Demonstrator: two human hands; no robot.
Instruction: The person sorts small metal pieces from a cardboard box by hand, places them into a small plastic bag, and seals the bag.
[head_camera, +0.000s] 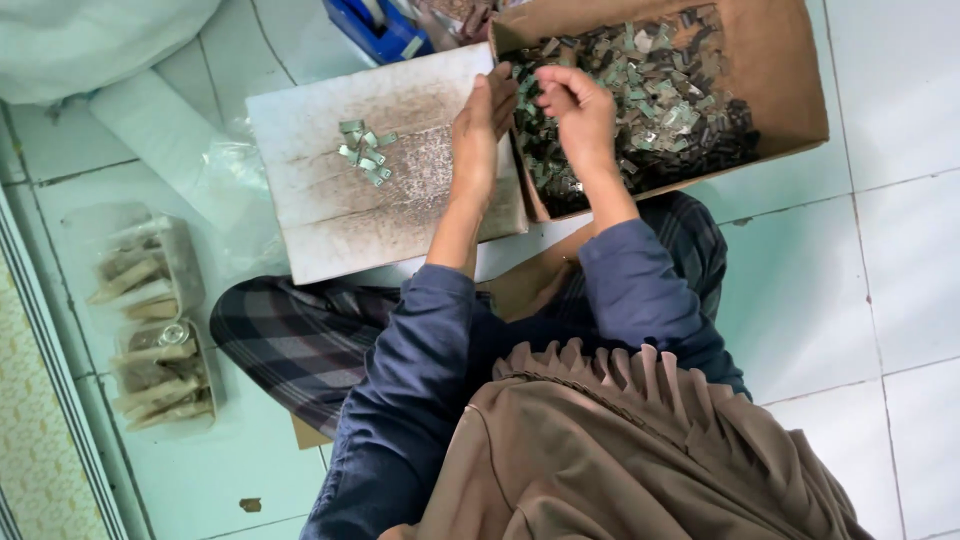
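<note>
While two clear bags (155, 320) of stacked pieces lie at the far left on the tiled floor (880, 280), a small heap of metal clips (365, 152) sits on the worn white board (330, 210) further right; these clips look light, stiff and thin (probably sharp-edged), best pinched by their flat sides between fingertips. Next comes the left hand (482, 125), fingers straight and loosely spread at the board's edge, holding nothing I can make out. Beside it the right hand (580, 115) curls over the cardboard box (770, 60) of loose clips (650, 90), fingertips pinched together, though what they hold I cannot tell
</note>
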